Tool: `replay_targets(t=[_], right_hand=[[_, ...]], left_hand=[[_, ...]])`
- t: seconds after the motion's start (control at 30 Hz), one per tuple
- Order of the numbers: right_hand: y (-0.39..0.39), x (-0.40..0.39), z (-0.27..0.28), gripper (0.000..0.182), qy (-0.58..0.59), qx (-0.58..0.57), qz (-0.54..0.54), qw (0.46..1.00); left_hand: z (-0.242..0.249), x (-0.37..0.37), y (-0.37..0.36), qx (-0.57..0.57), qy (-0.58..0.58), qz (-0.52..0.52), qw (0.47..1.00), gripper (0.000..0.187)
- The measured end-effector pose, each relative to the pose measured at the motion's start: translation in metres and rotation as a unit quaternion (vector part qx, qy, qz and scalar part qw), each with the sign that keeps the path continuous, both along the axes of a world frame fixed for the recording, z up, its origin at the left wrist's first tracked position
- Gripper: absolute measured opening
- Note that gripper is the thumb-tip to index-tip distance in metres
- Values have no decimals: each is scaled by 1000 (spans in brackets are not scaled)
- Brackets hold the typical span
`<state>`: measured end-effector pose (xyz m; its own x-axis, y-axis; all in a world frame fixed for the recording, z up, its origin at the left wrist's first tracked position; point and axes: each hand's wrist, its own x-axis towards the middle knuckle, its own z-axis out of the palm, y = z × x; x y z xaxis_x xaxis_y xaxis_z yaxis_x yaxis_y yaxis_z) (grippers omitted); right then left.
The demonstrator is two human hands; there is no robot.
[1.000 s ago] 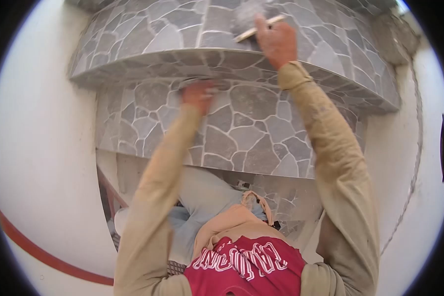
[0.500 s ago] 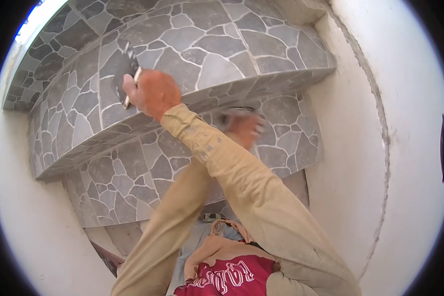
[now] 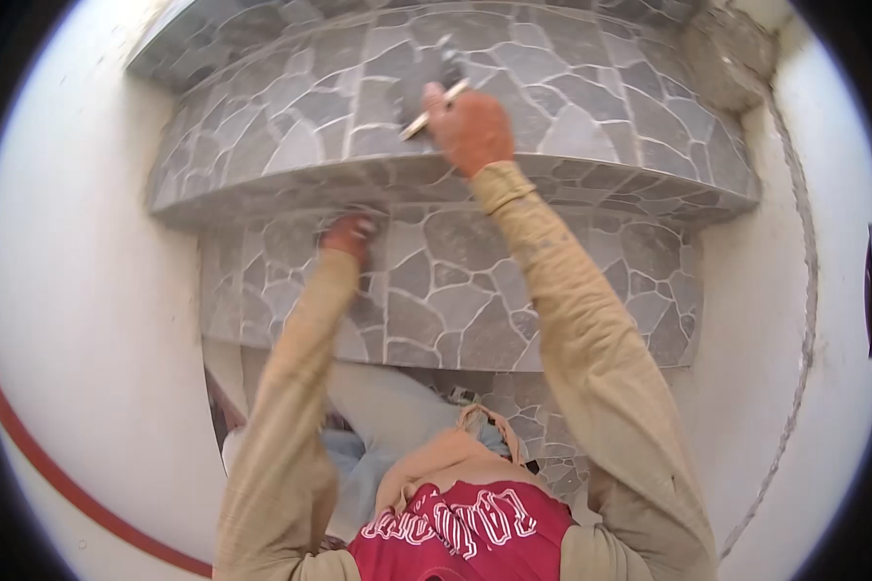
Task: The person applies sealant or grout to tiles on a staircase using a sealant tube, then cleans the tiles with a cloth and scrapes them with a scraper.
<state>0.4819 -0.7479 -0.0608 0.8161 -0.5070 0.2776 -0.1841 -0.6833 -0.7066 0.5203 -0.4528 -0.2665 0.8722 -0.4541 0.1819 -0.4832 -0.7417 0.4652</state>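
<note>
My right hand (image 3: pixel 475 126) is closed around a flat dark hand tool with a pale strip (image 3: pixel 434 111), held over the upper stone-patterned tiled step (image 3: pixel 572 126). Motion blurs the tool, and its exact kind does not show. Lower and to the left, my left hand (image 3: pixel 349 239) is at the lower tiled step (image 3: pixel 455 261), close to the riser (image 3: pixel 262 194) above it. Its fingers look curled, but blur hides whether anything is in them. Pale lines run between the grey stone shapes on both steps.
White walls (image 3: pixel 77 261) (image 3: pixel 756 320) flank the steps, the right one with a rough vertical seam (image 3: pixel 806 320). A rough patch (image 3: pixel 722 58) shows at the upper right corner. My bent leg (image 3: pixel 397 402) is below the lower step's front edge.
My arms were crossed and are now apart. My left hand has swung left along the lower step. In view, my right hand and its tool appear farther right, as the camera has also shifted.
</note>
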Motion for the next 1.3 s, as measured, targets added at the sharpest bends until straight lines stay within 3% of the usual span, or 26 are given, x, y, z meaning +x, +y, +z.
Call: replay_targets(t=[0.03,0.07,0.1,0.17,0.23,0.27,0.3,0.33,0.37,0.4,0.43,0.47,0.5,0.53,0.6,0.67,0.7,0.73,0.77,0.83,0.93,0.97,1.03,1.17,1.23,1.3], right_hand=[[0,0,0,49,-10,-2,-4,1000],[1,2,-1,50,-21,-6,-12,1000],[1,5,-6,51,-70,-7,-25,997],[-5,10,-17,49,-144,19,-41,989],[-22,17,-21,44,-169,35,-44,984],[-31,20,-22,38,-164,221,-17,961],[-38,14,-20,31,-153,398,6,904],[-42,-2,-11,31,-148,388,7,910],[-44,-22,4,27,-205,474,51,854],[-47,-43,15,25,-261,554,97,785],[-61,-66,9,26,-246,438,144,853],[-62,-96,6,27,-200,432,166,864],[-63,-125,5,30,-155,422,189,873],[-58,-154,10,33,-90,523,182,828],[-78,-190,-29,31,54,506,145,848],[-121,-219,-119,26,111,446,8,888],[-120,-233,-138,26,133,367,-50,919],[-119,-244,-155,25,151,284,-106,941],[-136,-253,-191,28,164,26,-68,984],[-109,-254,-190,26,151,-219,-94,959],[-71,-233,-159,23,186,-287,-30,939],[-70,-226,-163,23,190,-288,-31,938],[-72,-215,-171,24,251,-360,-29,898],[-83,-207,-179,27,269,-364,-13,892],[-97,-211,-183,31,222,-385,53,894],[-113,-209,-178,33,251,-388,19,887]], left_hand=[[-41,49,99,215,37,96,971,28],[-77,95,191,448,84,133,880,28],[-53,107,254,444,87,145,880,28],[9,92,329,247,153,451,844,39],[91,36,351,116,16,386,915,44],[104,22,370,70,-12,402,913,47],[107,15,397,24,-40,417,908,50],[99,3,422,-36,-58,428,901,52],[91,-7,446,-96,-76,437,891,54],[88,-16,472,-62,-62,440,894,55],[88,-23,488,-26,-46,442,895,55],[93,-31,491,-78,-41,434,897,56],[106,-33,495,-130,-39,424,895,57],[121,-34,487,-135,-35,423,895,57],[147,-41,452,-247,-102,343,901,60],[160,-38,432,-238,-72,322,914,59],[159,-34,423,-227,-46,305,924,58],[153,-26,409,-121,-138,340,922,57],[159,-25,387,-125,-139,338,922,57],[181,-33,329,-116,-82,237,961,52],[186,-32,274,-103,-43,154,982,46],[191,-37,257,-105,-39,153,982,46],[204,-51,225,-121,-5,55,991,39],[223,-79,193,-158,0,30,987,35],[225,-86,184,-205,40,2,978,35],[229,-93,178,-174,47,0,984,35]])
